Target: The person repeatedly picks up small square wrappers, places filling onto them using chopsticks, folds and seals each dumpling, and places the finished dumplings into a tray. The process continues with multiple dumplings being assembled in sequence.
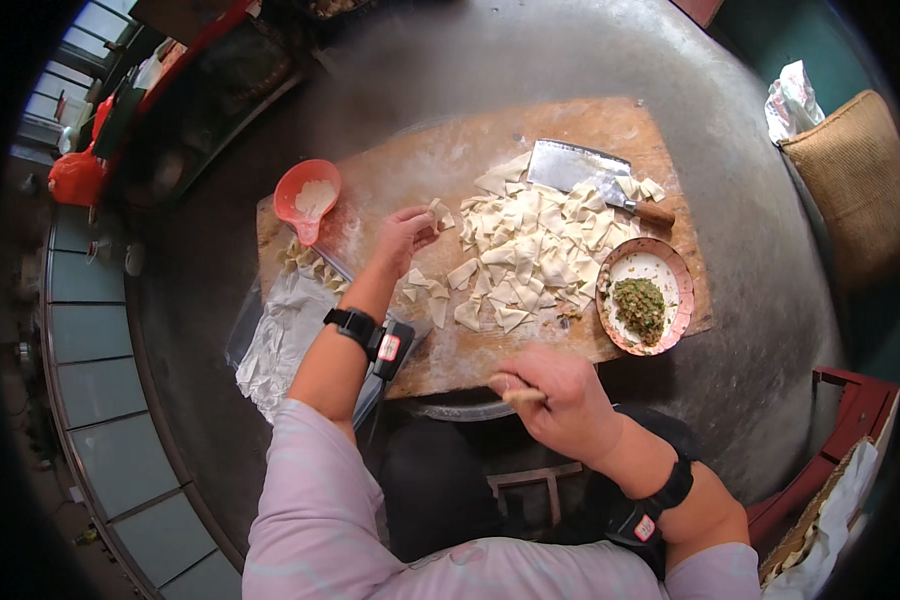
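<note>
My left hand [407, 238] is over the wooden board [450, 157], its fingertips pinching a dough piece [441, 216]. At the board's near edge my right hand [559, 397] grips a short wooden stick [523, 394], mostly hidden in the fist. Between and beyond the hands lies a heap of cut dough wrappers [536, 240]. A cleaver [577, 169] with a wooden handle rests at the heap's far right. The bowl [686, 300] to the right holds green chopped filling [640, 307]. A red plastic scoop [285, 186] with flour sits at the board's left corner.
White cloth or plastic [274, 352] covers part of a tray at the board's left, with folded dough pieces [307, 262] beside it. A woven sack-like item [855, 187] stands at the right. A red wooden stool or chair [855, 420] is at lower right, near a box with dough pieces.
</note>
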Demonstrator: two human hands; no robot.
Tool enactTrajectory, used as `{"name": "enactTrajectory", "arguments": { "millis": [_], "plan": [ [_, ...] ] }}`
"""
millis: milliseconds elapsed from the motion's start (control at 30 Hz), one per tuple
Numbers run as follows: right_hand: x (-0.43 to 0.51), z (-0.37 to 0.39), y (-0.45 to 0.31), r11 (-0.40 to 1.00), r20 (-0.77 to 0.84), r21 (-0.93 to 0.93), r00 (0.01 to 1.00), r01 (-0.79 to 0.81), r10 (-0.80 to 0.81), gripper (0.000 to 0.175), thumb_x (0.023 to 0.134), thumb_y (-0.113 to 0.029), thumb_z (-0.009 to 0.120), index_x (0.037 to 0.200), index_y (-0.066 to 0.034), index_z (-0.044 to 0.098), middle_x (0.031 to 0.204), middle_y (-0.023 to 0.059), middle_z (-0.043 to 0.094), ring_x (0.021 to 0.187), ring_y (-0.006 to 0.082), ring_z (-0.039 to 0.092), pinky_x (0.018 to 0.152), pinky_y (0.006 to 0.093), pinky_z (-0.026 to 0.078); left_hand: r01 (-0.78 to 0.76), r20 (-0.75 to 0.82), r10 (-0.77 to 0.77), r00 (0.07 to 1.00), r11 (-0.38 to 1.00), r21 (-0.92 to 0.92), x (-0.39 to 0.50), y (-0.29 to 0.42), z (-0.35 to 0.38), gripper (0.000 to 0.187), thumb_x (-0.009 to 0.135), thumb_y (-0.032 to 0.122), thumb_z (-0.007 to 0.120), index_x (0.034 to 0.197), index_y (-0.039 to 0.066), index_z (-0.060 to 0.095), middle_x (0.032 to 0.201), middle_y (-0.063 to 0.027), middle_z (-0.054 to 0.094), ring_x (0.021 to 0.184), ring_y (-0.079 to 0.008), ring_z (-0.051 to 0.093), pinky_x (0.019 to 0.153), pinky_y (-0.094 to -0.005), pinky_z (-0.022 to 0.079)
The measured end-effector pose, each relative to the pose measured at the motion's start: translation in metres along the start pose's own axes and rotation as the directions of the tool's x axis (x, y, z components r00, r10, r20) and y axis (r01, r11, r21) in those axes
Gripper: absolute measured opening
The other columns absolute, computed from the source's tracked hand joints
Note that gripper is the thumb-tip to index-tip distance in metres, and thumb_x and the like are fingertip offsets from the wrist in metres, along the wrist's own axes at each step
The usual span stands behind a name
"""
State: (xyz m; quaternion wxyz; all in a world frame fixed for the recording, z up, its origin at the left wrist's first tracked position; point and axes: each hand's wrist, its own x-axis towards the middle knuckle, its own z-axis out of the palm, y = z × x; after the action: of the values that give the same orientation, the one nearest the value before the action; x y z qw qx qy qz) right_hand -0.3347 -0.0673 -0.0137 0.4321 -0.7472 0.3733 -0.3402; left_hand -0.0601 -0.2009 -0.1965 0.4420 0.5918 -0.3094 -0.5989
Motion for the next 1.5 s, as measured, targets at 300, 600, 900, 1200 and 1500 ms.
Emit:
{"name": "enactTrajectory", "arguments": {
  "millis": [300, 600, 900, 1200, 1500],
  "plan": [
    [0.011, -0.009, 0.016, 0.997, -0.254, 0.020, 0.964, -0.080, 0.082, 0.021, 0.089, -0.017, 0.059, 0.079, 0.0005, 0.062, 0.064, 0.0162, 0.057, 0.061, 0.0341, 0.058, 0.055, 0.0374, 0.045, 0.187, 0.426, 0.167, 0.889, 0.716, -0.672, -0.138, 0.071, 0.069, 0.031, 0.089, 0.014, 0.062, 0.117, 0.002, 0.053, 0.103, -0.0113, 0.062, 0.099, -0.0247, 0.062, 0.093, -0.0402, 0.050],
    [-0.001, -0.074, 0.038, 0.983, -0.646, 0.071, 0.743, -0.167, 0.173, 0.054, 0.099, -0.043, 0.041, 0.079, 0.0032, 0.061, 0.069, 0.0142, 0.061, 0.069, 0.0260, 0.061, 0.068, 0.0376, 0.046, 0.091, 0.109, -0.054, 0.993, 0.927, -0.365, -0.227, 0.070, 0.142, 0.030, 0.091, 0.020, 0.062, 0.114, 0.001, 0.059, 0.093, -0.0076, 0.064, 0.088, -0.0202, 0.065, 0.082, -0.0363, 0.055],
    [-0.046, -0.127, 0.087, 0.842, -0.415, 0.454, 0.767, -0.292, 0.490, 0.034, 0.091, -0.031, 0.062, 0.088, 0.0033, 0.064, 0.080, 0.0078, 0.063, 0.071, 0.0139, 0.063, 0.069, 0.0265, 0.057, 0.130, 0.191, -0.073, 0.979, 0.943, -0.306, -0.216, 0.025, 0.152, 0.031, 0.095, 0.012, 0.054, 0.122, -0.002, 0.055, 0.102, -0.0138, 0.065, 0.087, -0.0212, 0.066, 0.079, -0.0337, 0.056],
    [-0.111, -0.120, 0.140, 0.926, -0.491, -0.003, 0.807, -0.378, 0.328, 0.016, 0.086, -0.015, 0.064, 0.090, -0.0009, 0.069, 0.078, 0.0084, 0.069, 0.070, 0.0133, 0.064, 0.065, 0.0275, 0.051, 0.171, 0.173, -0.099, 0.980, 0.865, -0.473, -0.206, 0.036, 0.166, 0.032, 0.096, 0.003, 0.039, 0.128, 0.002, 0.041, 0.126, -0.0188, 0.054, 0.112, -0.0290, 0.057, 0.093, -0.0390, 0.052],
    [-0.110, -0.104, 0.149, 0.939, -0.490, -0.196, 0.858, -0.282, 0.156, 0.016, 0.088, -0.015, 0.064, 0.086, 0.0014, 0.067, 0.075, 0.0065, 0.066, 0.069, 0.0124, 0.061, 0.063, 0.0271, 0.049, 0.196, 0.196, -0.102, 0.975, 0.808, -0.555, -0.210, 0.037, 0.168, 0.029, 0.099, 0.012, 0.041, 0.125, 0.001, 0.045, 0.118, -0.0156, 0.059, 0.101, -0.0242, 0.063, 0.083, -0.0360, 0.054]
  ]
}}
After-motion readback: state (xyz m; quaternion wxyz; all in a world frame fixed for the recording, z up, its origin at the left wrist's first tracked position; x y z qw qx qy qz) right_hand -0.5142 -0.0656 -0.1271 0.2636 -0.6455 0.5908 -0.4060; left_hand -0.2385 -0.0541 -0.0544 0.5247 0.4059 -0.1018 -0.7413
